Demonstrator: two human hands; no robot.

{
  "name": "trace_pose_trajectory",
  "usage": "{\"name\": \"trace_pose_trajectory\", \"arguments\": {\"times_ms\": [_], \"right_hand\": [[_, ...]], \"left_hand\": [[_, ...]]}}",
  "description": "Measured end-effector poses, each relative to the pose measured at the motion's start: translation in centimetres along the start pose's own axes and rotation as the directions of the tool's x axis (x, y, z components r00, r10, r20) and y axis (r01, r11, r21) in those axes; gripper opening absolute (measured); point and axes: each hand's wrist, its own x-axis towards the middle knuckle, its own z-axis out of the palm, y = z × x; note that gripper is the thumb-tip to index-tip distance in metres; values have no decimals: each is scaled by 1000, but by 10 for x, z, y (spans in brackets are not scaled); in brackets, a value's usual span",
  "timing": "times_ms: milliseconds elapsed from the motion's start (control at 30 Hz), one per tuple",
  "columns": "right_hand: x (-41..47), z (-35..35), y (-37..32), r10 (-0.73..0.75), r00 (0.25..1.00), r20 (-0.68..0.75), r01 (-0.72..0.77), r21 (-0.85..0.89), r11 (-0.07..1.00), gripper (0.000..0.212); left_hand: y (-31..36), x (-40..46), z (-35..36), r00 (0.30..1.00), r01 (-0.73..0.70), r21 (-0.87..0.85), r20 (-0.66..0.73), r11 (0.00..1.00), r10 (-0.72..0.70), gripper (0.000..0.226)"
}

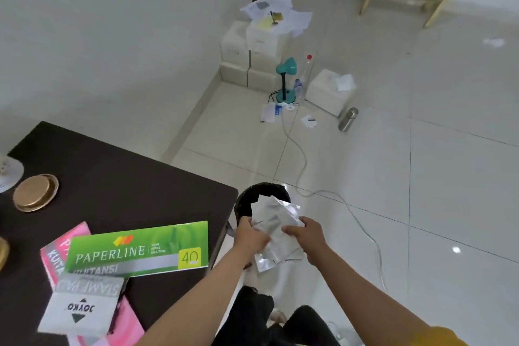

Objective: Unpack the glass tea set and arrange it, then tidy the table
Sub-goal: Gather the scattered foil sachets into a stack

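I have both hands on a bundle of crinkled clear plastic wrapping point(276, 229). My left hand point(251, 236) grips its left side with fingers curled in, and my right hand point(306, 236) pinches the right edge, thumb on top. Just beyond my knuckles, partly under the wrapping, sits a round black bin point(247, 199); its inside is dark and I cannot tell what it holds. The wrapping hangs over the bin's near rim and trails down below my wrists. To the left of my left hand is the dark table point(118, 177). On it lie a green receipt book point(137, 247) over a pink one point(78, 233), a white stamp pad box point(81, 306), and a gold lid point(35, 192). A white dish point(9, 173) and another gold piece point(2, 251) are cut off at the frame's left edge.
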Motion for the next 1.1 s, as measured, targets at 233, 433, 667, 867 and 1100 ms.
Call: {"name": "trace_pose_trajectory", "arguments": {"times_ms": [233, 433, 667, 867, 1100], "right_hand": [[46, 13, 1, 92, 994, -67, -94, -31, 995, 12], [106, 20, -1, 149, 986, -70, -158, -147, 976, 41], [166, 19, -9, 291, 956, 27, -259, -380, 888, 63], [164, 8, -27, 228, 964, 136, -110, -576, 810, 54], [122, 19, -70, 41, 933, 358, 170, -536, 827, 18]], "left_hand": [[10, 49, 9, 997, 77, 41, -8, 996, -77, 45], [20, 89, 28, 985, 172, 113, 14, 979, -174, 57], [-27, 131, 55, 954, 287, -83, -60, 954, -292, 90], [18, 71, 71, 898, 348, -199, -210, 916, -387, 68], [27, 28, 74, 803, 79, -289, -549, 954, -233, 39]]}}
